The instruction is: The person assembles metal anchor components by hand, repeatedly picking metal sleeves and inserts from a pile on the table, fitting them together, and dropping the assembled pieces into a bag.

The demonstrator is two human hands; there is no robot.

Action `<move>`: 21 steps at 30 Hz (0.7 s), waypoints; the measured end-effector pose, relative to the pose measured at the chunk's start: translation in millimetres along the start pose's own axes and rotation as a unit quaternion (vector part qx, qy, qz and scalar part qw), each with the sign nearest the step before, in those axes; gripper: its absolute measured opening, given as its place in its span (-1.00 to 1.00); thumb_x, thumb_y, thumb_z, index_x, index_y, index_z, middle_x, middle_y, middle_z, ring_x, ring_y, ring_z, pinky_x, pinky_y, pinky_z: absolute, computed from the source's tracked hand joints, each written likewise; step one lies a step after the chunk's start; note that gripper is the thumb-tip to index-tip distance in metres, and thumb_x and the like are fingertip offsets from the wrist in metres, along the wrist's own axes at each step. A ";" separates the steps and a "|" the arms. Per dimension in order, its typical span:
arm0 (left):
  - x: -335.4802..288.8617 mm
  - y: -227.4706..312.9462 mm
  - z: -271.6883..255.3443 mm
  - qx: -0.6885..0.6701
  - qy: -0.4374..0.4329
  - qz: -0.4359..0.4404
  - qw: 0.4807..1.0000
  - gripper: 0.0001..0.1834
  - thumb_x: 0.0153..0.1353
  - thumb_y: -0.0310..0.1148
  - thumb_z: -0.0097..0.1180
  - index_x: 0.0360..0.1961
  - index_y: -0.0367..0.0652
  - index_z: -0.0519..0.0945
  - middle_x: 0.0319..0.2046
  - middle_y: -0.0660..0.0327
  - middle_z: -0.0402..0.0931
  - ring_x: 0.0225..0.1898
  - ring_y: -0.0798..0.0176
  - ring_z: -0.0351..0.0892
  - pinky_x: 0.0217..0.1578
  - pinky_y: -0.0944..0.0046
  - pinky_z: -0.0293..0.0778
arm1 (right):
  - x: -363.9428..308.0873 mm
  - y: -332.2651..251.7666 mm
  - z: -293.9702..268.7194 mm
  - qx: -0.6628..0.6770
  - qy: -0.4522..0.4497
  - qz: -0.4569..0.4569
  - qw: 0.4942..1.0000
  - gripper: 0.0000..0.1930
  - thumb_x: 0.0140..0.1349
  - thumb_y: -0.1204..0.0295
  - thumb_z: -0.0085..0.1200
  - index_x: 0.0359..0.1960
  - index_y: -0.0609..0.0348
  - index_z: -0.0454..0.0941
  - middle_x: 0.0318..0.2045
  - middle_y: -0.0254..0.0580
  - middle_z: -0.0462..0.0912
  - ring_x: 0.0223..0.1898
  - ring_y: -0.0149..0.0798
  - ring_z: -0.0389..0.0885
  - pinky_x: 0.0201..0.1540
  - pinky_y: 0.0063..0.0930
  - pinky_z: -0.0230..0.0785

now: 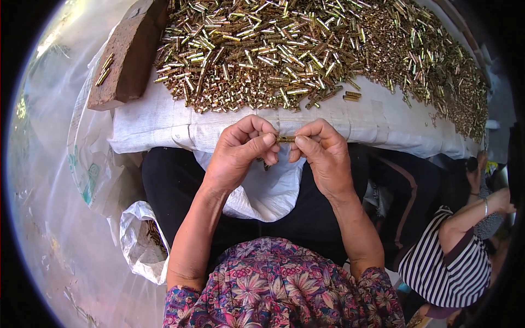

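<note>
In front of my lap, a small brass-coloured metal sleeve lies level between my two hands. My left hand pinches its left end with thumb and forefinger, the other fingers curled beneath. Its right end is pinched the same way by my right hand. Some small dark pieces show below the left fingers, too small to make out. Just beyond my hands, a big heap of loose metal sleeves and short rings covers the white cloth on the work surface.
A brown brick-like block with a few thin metal pieces on it stands at the far left. A white sack hangs over my lap; a white bag of metal pieces sits lower left. At right is another person in a striped top.
</note>
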State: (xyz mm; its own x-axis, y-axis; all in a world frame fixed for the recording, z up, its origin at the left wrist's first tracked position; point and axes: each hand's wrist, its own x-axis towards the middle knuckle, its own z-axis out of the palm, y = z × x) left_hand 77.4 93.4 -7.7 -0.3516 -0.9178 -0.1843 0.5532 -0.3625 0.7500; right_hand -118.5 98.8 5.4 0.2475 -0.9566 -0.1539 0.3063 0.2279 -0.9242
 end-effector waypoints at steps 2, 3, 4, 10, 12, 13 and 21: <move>-0.5 -0.4 0.4 0.002 0.004 0.005 1.000 -0.84 0.31 -0.40 0.15 -0.20 -0.27 0.52 -0.43 0.20 0.60 -0.46 0.40 0.59 -0.39 0.45 0.52 | -1.1 1.4 -1.2 -0.036 -0.008 -0.013 0.999 -0.92 0.35 0.50 0.04 -0.20 0.25 0.46 -0.40 -0.22 0.61 -0.39 -0.42 0.58 -0.25 -0.56 0.47; -0.8 -0.5 0.3 0.002 0.004 0.005 1.000 -0.84 0.31 -0.40 0.15 -0.20 -0.27 0.52 -0.43 0.20 0.60 -0.46 0.40 0.59 -0.39 0.45 0.52 | -1.1 2.3 -1.0 -0.036 -0.008 -0.013 0.999 -0.92 0.35 0.50 0.04 -0.20 0.25 0.46 -0.40 -0.22 0.61 -0.39 -0.42 0.58 -0.25 -0.56 0.47; -0.8 -0.6 0.5 0.025 0.013 0.009 1.000 -0.85 0.31 -0.40 0.15 -0.20 -0.27 0.52 -0.43 0.20 0.60 -0.47 0.40 0.59 -0.39 0.45 0.52 | -1.1 2.9 -0.8 -0.034 -0.006 -0.013 0.999 -0.92 0.35 0.50 0.05 -0.20 0.25 0.46 -0.41 -0.22 0.61 -0.39 -0.42 0.58 -0.25 -0.56 0.47; -1.7 -5.4 -0.2 -0.032 0.016 0.007 0.999 -0.86 0.32 -0.40 0.14 -0.21 -0.26 0.52 -0.44 0.21 0.59 -0.47 0.40 0.59 -0.40 0.45 0.52 | -1.0 7.0 -1.3 -0.068 -0.007 -0.032 0.997 -0.92 0.33 0.52 0.07 -0.20 0.24 0.47 -0.41 -0.22 0.62 -0.38 -0.43 0.59 -0.25 -0.57 0.46; -1.4 -5.8 1.2 -0.044 0.019 0.003 0.999 -0.86 0.32 -0.40 0.14 -0.22 -0.25 0.52 -0.44 0.21 0.59 -0.47 0.40 0.59 -0.40 0.45 0.52 | -0.7 6.7 -1.5 -0.093 -0.007 -0.046 0.995 -0.92 0.33 0.52 0.07 -0.21 0.24 0.47 -0.40 -0.22 0.63 -0.38 -0.43 0.60 -0.25 -0.57 0.46; -1.3 -6.5 1.4 -0.026 0.023 0.004 0.999 -0.86 0.32 -0.40 0.14 -0.22 -0.25 0.52 -0.44 0.21 0.59 -0.47 0.40 0.58 -0.40 0.45 0.52 | -0.9 6.4 -2.5 -0.102 -0.008 -0.046 0.994 -0.92 0.33 0.53 0.07 -0.21 0.24 0.47 -0.40 -0.21 0.63 -0.37 -0.43 0.60 -0.25 -0.57 0.46; -2.4 -9.7 4.7 0.064 0.002 0.035 0.997 -0.86 0.32 -0.39 0.14 -0.23 -0.24 0.50 -0.45 0.24 0.57 -0.48 0.43 0.53 -0.44 0.46 0.45 | -7.3 11.4 -7.8 -0.021 -0.007 -0.012 1.000 -0.93 0.33 0.52 0.06 -0.22 0.23 0.47 -0.42 -0.19 0.62 -0.39 -0.40 0.59 -0.27 -0.53 0.48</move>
State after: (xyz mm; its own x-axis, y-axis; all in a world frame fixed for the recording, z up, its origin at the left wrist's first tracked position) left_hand 69.3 99.8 -11.5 -0.3125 -0.9410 -0.1302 0.4755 -0.2736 0.8361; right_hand -124.0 107.0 -6.8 0.2532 -0.9591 -0.1268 0.2737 0.1967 -0.9415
